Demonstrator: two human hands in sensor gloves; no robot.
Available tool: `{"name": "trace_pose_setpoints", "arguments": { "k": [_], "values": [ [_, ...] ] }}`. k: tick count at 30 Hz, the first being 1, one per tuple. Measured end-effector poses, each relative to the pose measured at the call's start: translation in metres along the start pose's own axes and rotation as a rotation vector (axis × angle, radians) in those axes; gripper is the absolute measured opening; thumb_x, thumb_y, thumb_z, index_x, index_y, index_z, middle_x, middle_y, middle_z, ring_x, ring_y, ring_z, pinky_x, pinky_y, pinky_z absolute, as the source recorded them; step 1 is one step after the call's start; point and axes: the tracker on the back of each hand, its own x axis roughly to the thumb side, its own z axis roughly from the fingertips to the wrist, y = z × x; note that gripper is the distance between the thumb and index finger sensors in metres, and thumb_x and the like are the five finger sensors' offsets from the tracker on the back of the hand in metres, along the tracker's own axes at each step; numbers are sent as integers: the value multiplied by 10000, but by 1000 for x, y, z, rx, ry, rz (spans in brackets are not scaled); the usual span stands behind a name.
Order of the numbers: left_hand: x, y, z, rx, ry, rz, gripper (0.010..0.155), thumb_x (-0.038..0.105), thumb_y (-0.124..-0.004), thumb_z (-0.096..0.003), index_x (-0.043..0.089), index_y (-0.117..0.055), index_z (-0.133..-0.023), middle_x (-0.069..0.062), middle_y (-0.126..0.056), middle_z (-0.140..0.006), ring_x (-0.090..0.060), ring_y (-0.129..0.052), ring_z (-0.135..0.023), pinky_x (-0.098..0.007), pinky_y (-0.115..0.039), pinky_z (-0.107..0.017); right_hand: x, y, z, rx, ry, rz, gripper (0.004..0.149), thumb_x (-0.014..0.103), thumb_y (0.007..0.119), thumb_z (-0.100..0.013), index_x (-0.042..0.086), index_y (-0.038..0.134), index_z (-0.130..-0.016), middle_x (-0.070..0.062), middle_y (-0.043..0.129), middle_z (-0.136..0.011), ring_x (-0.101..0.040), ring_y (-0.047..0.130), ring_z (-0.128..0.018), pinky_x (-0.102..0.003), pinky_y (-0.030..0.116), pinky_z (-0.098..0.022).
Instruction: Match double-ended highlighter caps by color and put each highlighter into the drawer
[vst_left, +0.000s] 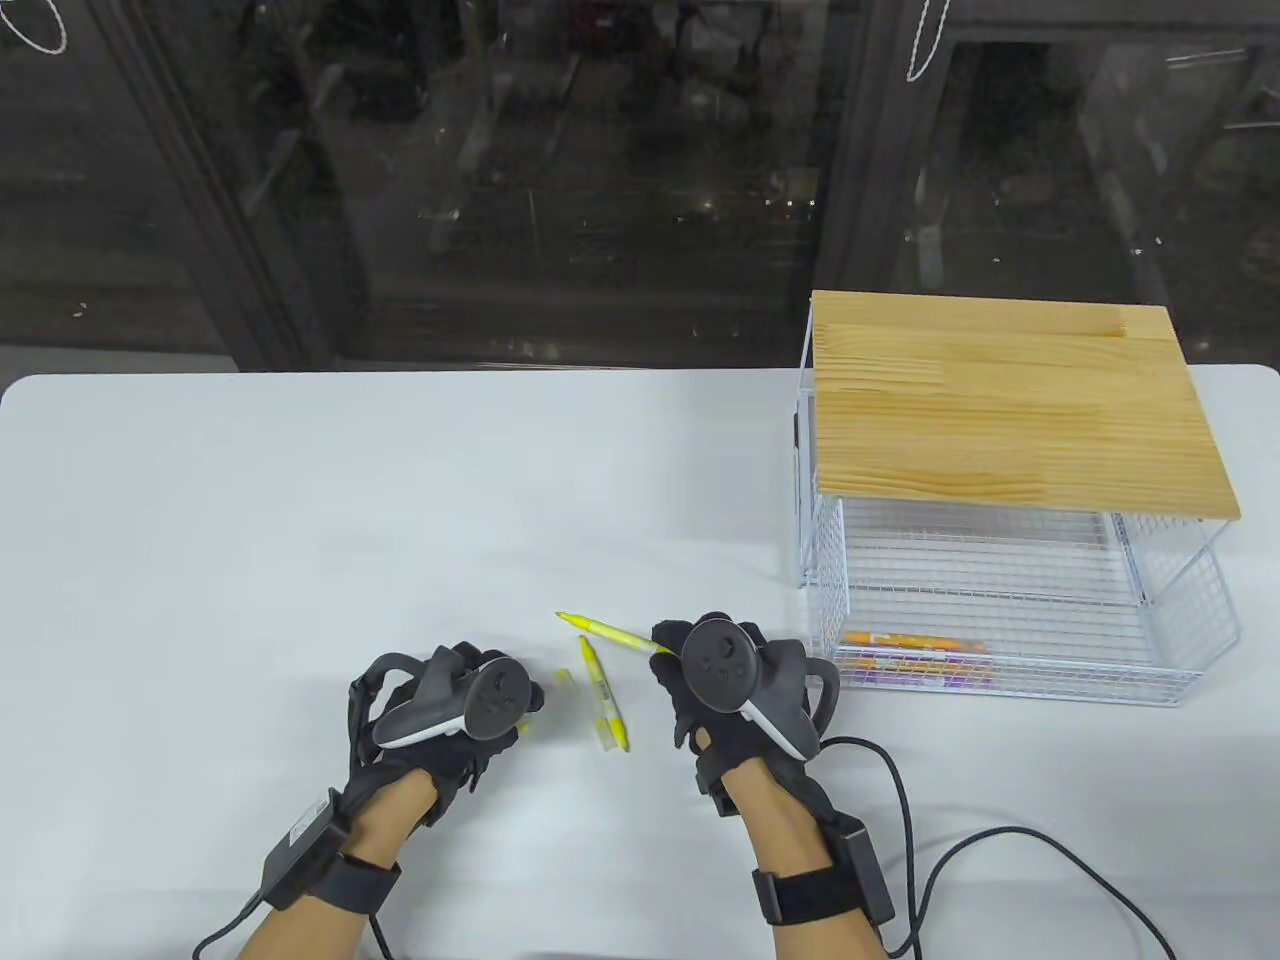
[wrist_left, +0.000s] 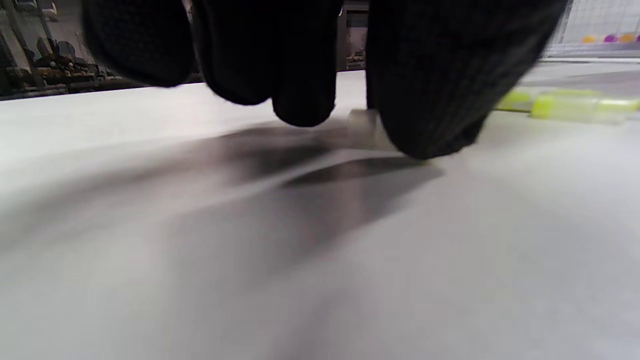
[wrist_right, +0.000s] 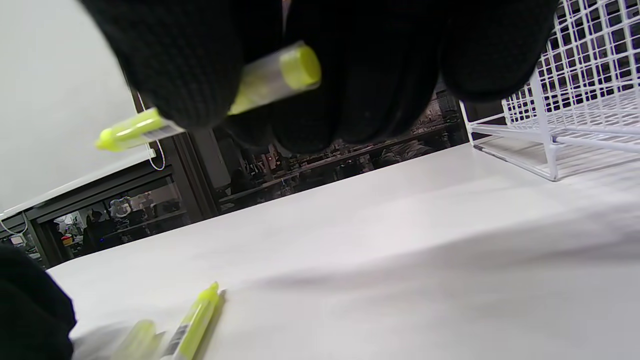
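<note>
So the white worktop (vst_left: 300, 500) takes up most of the shot. Over at its right edge sits a white wire drawer unit (vst_left: 1010, 600) with a wooden top (vst_left: 1010, 400). The drawer (vst_left: 1180, 640) is pulled out toward the front edge, and there are already highlighters in it (vst_left: 915, 660), orange and purple ones lying along its front wall.

Right hand (vst_left: 720, 690) is near the front edge, just left of the drawer. It's lifted off the worktop and pinching a yellow highlighter (vst_left: 610, 632) that sticks out to the left; its far tip is uncapped, and in the right wrist view the end by the fingers (wrist_right: 175, 65) has a clear cap on it.

Left hand (vst_left: 450, 710) is near the front edge too, left of centre, fingers curled down onto the worktop. In the left wrist view the fingertips (wrist_left: 425, 115) look like they're on a small clear cap (wrist_left: 362, 125), but it's blurry, so honestly can't tell if it's actually gripped.

Between the hands a second yellow highlighter (vst_left: 603, 700) lies flat on the worktop, with a loose yellow cap (vst_left: 565, 680) just beside it on the left.
</note>
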Motion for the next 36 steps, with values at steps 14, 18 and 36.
{"name": "trace_pose_setpoints", "arguments": {
  "k": [14,18,36],
  "values": [
    [9,3,-1,44,-38,1,466,401,-911,-349,333,-900,-810,33,-900,-908,-317,-831,-833,-566,-785,-535,-1,0,0,-5,0,-4,421,428,864,-404,319,926,-805,-26,949,-747,-288,945,-596,-536,764,-521],
    [6,12,4,98,-26,48,466,385,-901,-353,289,-875,-809,14,-933,-900,-324,-872,-808,-565,-804,-519,-2,0,0,-7,2,-6,421,428,862,-405,316,925,-806,-24,950,-747,-289,945,-597,-536,765,-520],
    [-12,41,27,268,18,230,486,330,-873,-375,435,-898,-850,43,-985,-806,-291,-945,-710,-559,-822,-503,-2,0,0,4,4,-8,422,425,860,-411,303,924,-810,-27,953,-746,-291,948,-595,-537,766,-517]
  ]
}}
